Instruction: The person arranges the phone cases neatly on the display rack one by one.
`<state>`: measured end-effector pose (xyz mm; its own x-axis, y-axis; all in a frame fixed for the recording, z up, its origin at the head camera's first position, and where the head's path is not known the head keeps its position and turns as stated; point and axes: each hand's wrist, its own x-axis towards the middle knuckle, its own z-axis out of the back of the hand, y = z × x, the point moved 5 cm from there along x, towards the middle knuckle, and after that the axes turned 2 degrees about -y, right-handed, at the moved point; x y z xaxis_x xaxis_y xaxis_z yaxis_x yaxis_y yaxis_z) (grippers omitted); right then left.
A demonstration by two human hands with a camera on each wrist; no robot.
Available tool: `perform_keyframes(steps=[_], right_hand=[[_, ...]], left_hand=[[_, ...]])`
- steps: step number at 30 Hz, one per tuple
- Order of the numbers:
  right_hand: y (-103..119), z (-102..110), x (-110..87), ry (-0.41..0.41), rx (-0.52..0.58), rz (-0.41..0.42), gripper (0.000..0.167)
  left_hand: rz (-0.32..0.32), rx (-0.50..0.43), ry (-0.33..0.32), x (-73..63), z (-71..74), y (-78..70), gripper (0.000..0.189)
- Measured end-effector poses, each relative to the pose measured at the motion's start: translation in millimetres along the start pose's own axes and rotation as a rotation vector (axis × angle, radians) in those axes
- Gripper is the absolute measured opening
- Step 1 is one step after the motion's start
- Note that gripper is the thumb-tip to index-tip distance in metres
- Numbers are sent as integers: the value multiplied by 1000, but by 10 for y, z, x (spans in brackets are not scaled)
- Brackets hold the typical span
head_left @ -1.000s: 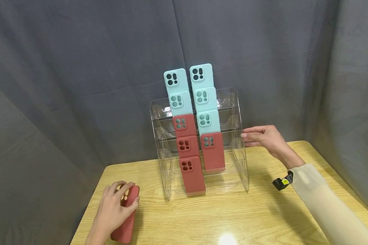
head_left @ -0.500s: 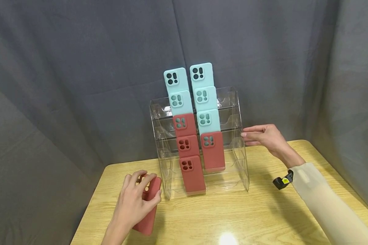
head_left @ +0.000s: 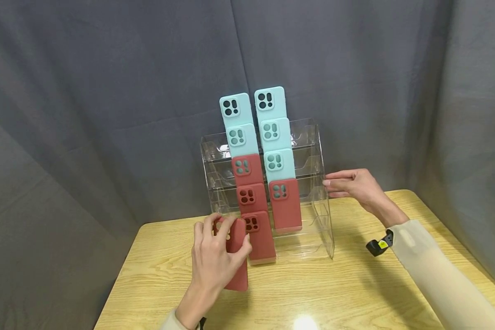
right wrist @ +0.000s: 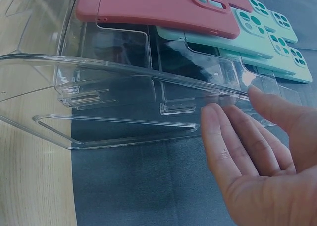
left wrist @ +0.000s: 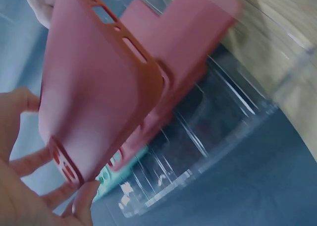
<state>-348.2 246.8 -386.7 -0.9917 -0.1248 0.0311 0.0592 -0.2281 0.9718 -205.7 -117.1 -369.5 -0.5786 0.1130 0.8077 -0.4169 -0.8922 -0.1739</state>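
Note:
My left hand pinches a red phone case by its camera-cutout end, just in front of a clear tiered display stand. In the left wrist view the held phone case looms close, its port-hole edge facing the stand. My right hand holds the stand's right side edge between thumb and fingers. The right wrist view has the thumb on that clear edge. Two columns of cases lean in the stand: light-blue cases higher up, red cases lower down. The held case partly hides the lowest left red case.
The stand rests on a light wooden table, close to a grey curtain behind it. More curtain hangs along the right side. A black band with a small device is on the right wrist.
My left hand has carried the red phone case rightward and up from the table's left side to the front of the stand. The right hand stays at the stand's side.

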Motion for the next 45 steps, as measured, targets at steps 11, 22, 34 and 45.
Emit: perform_keyframes(steps=[11, 22, 34, 45], right_hand=[[-24, 14, -7, -1, -6, -13, 55], [-52, 38, 0, 2, -4, 3, 57], [-62, 33, -14, -17, -34, 24, 56], [-27, 2, -15, -13, -24, 32, 56]], left_hand=[[-37, -34, -68, 204, -409, -428, 45], [-17, -36, -135, 289, -837, -774, 42], [-39, 104, -274, 181, -1267, -1003, 44], [-30, 199, -252, 14, -1521, -998, 45]])
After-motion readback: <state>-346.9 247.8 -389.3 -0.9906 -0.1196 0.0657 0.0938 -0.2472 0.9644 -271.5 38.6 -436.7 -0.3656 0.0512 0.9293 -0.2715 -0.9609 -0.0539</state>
